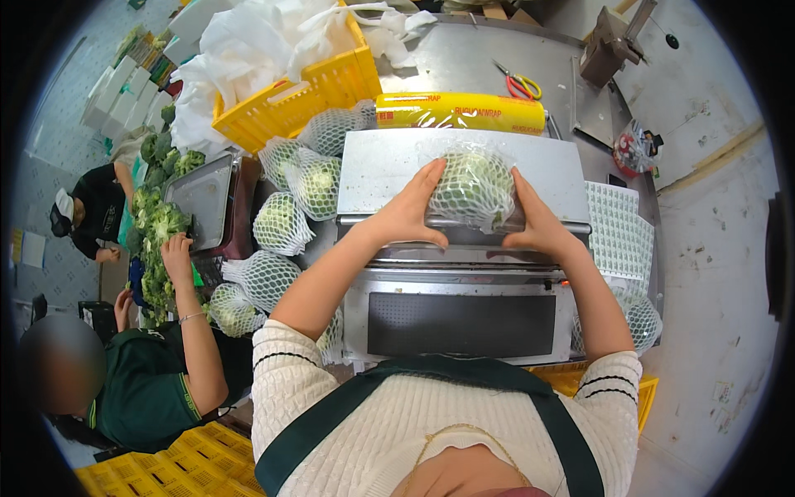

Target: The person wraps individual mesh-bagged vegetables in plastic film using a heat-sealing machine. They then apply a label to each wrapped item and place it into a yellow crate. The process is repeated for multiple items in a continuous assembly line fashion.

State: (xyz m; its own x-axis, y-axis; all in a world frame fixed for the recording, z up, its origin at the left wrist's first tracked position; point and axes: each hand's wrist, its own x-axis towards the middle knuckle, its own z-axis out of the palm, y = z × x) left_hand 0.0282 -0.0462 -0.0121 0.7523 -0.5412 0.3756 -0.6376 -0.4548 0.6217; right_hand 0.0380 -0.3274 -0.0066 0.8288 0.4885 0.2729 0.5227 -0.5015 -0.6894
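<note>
My left hand [415, 208] and my right hand [535, 214] press against opposite sides of a pale green vegetable head [473, 186]. White foam netting covers the head, with clear plastic film over it. It is held over the metal top of a film wrapping machine [463, 146], near the roller along its front edge. A yellow printed roll of cling film [459, 113] lies behind this top. Nearest my body is the machine's dark perforated plate [461, 324]. The underside of the head is hidden.
More netted heads [282, 223] crowd the left. Beyond them are a scale [202, 199], broccoli [155, 217] and two co-workers. A yellow crate [298, 93] holds white foam sheets. Scissors [523, 87] lie behind the film roll; label sheets [615, 230] are at right.
</note>
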